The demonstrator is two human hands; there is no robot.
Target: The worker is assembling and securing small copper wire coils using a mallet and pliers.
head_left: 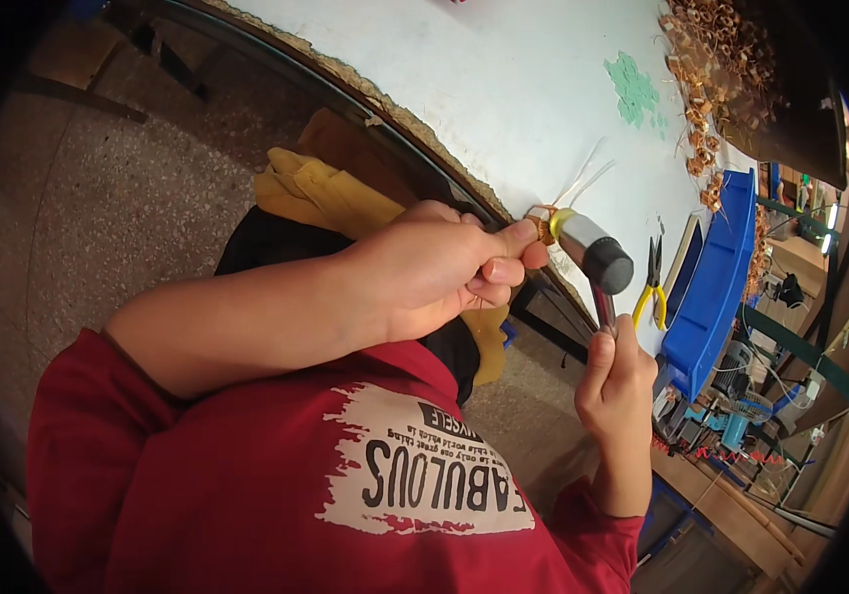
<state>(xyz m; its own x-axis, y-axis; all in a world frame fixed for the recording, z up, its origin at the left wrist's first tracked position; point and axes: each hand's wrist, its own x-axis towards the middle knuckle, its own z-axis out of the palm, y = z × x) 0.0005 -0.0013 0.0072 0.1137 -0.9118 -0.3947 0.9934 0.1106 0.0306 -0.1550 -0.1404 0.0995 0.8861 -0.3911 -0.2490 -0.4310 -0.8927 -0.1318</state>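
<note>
The left hand [454, 265] is closed around a small copper-coloured coil [541, 224], pinching it between thumb and fingers at the near edge of the white table [503, 99]. Thin pale wires [585, 176] run from the coil toward the far side, over the tabletop. The right hand [617, 381] grasps the dark red handle of a mallet [595, 249], thumb and fingers wrapped round it. The mallet's head is tilted, its yellow end right by the coil and its black end toward the right and near; whether the yellow end touches the coil cannot be told. To the right of the mallet, pliers [653, 287] with yellow grips lie on the table, their dark jaws pointing far. Farther right stands a long blue tray [711, 287]. A heap of copper-coloured pieces [716, 49] spreads along the far right of the table, and a green patch [632, 89] marks the surface left of it. Left of the left hand, below the table edge, a yellow cloth [320, 188] lies over something black.
</note>
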